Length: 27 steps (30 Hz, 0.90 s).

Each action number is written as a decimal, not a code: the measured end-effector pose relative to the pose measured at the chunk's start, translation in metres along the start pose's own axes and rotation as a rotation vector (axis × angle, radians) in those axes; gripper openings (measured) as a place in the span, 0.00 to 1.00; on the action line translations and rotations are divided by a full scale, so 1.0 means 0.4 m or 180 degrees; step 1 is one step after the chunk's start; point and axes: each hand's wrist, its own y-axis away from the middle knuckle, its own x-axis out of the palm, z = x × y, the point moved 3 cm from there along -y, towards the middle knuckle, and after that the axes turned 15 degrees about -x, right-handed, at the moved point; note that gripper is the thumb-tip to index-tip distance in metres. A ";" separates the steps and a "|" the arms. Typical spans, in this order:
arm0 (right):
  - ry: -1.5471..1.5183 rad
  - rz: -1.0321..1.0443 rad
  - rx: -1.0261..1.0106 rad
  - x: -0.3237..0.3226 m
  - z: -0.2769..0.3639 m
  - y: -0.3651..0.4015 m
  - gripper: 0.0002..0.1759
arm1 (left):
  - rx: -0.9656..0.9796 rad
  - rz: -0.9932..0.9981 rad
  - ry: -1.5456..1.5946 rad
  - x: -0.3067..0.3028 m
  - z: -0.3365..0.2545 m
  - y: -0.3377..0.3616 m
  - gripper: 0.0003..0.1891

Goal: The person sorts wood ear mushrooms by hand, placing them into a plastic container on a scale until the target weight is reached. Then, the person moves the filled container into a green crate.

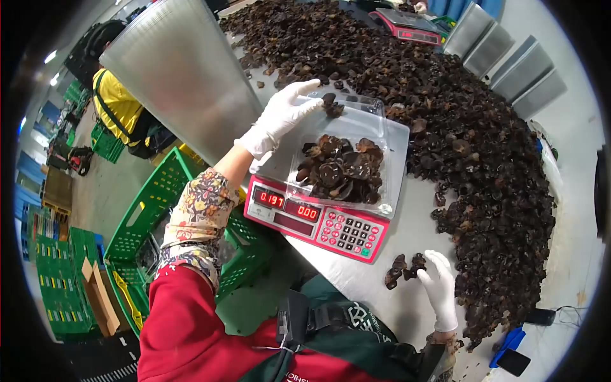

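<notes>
While the right hand, white-gloved, sits nearer the wearer than the scale and off its right corner, its fingers are curved and apart from the thumb, with a small dark clump at the tips; can't tell if they pinch it. The clump is on or just above the pale tabletop. Left hand, also gloved, reaches over the scale's far left part, thumb and fingers spread, a few dark curled pieces just beside the fingertips; can't tell if touching. On the scale is a clear plastic tray holding a wet-looking dark pile; the red displays read 0.197 and 0.00. Green crate, a yellow strip inside, left of the scale and below table level. Tall stack of clear trays just left of the scale, slanting away. Big heap of dark pieces wraps around the scale's right and far sides. Blue item and black phone-like object right of the scale, toward the near edge. Beyond the scale and heap: second scale, upright clear container stacks to its right. Far left of the scale, a person in yellow.
</notes>
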 end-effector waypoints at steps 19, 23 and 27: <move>-0.1607 -0.0707 -0.0031 0.050 0.081 -0.218 0.12 | 0.0790 -0.0394 -0.2810 0.120 0.025 -0.161 0.11; -0.1896 -0.0814 0.0149 0.015 0.089 -0.192 0.12 | -0.0132 0.0030 -0.1306 0.074 0.015 -0.175 0.13; -0.3394 -0.0890 0.0362 0.010 0.108 -0.179 0.28 | 0.0347 0.0896 -0.0067 0.136 -0.158 -0.017 0.16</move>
